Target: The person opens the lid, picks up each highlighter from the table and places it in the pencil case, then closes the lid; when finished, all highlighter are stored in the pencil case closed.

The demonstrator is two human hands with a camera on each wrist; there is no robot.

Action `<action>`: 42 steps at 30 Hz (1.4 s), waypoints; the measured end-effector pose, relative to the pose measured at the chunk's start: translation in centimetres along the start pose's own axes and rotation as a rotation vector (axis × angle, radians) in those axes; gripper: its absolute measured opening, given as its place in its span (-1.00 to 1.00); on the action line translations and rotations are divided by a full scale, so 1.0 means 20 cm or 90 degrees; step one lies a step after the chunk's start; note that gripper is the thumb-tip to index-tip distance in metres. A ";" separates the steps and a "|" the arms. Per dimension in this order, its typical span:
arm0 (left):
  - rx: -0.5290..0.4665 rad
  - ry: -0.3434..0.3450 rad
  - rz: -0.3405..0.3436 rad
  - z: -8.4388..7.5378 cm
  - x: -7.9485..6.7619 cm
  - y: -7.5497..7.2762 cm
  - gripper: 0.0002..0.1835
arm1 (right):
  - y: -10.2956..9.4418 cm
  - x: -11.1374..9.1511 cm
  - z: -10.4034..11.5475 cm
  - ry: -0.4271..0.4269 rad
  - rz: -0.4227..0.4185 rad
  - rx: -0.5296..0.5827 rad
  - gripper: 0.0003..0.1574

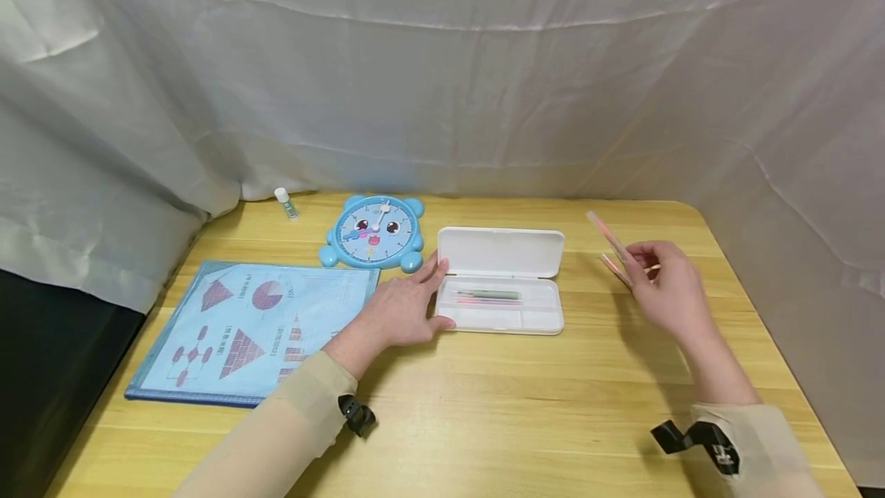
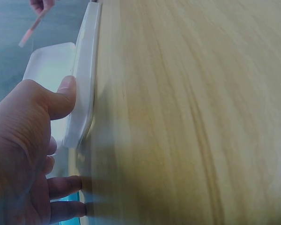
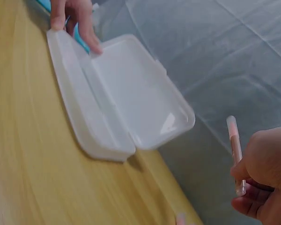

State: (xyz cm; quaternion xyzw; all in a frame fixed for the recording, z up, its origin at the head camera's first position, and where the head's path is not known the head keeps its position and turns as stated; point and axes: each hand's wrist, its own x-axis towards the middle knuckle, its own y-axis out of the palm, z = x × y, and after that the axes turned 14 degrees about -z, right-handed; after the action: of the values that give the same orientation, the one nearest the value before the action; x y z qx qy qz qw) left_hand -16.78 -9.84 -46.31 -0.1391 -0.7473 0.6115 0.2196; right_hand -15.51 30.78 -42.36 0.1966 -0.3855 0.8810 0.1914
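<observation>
A white pencil case [image 1: 542,319] lies on the table with its lid [image 1: 501,252] raised. Inside its tray are a green pen [image 1: 492,294] and a pinkish one beside it. My left hand [image 1: 401,310] grips the case's left end, the thumb at the near corner and fingers by the hinge; the left wrist view shows the thumb [image 2: 65,96] on the case's edge. To the right of the case, above the table, my right hand [image 1: 667,290] pinches a pink pen [image 3: 235,145]. A second slim pink-tipped pen [image 1: 614,269] sticks out just below it, partly hidden by the fingers.
Behind my left hand lies a blue bear-shaped toy clock [image 1: 397,248]. A small glue stick [image 1: 286,204] is at the back left. A blue mesh folder [image 1: 200,313] with printed charts lies partly under my left forearm. Grey curtain [image 1: 442,98] hangs along the table's back and sides.
</observation>
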 end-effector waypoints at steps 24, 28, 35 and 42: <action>0.003 -0.001 -0.002 0.01 0.00 0.01 0.12 | 0.24 -0.03 0.30 -0.183 0.096 0.094 -0.81; -0.003 -0.007 -0.002 0.01 0.00 0.01 0.12 | 0.32 -0.04 0.32 -0.194 0.133 0.080 -0.85; -0.009 -0.011 0.000 0.00 0.00 0.01 0.14 | 0.47 -0.08 0.35 -0.212 0.192 0.061 -0.85; 0.000 -0.011 0.003 0.00 0.00 0.01 0.14 | 0.59 -0.11 0.36 -0.229 0.229 0.014 -0.82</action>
State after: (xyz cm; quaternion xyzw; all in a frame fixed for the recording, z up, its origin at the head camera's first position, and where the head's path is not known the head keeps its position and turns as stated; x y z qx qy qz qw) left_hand -16.91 -9.83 -46.49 -0.1356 -0.7486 0.6135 0.2116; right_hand -18.08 17.47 -46.09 0.2803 -0.4328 0.8558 -0.0421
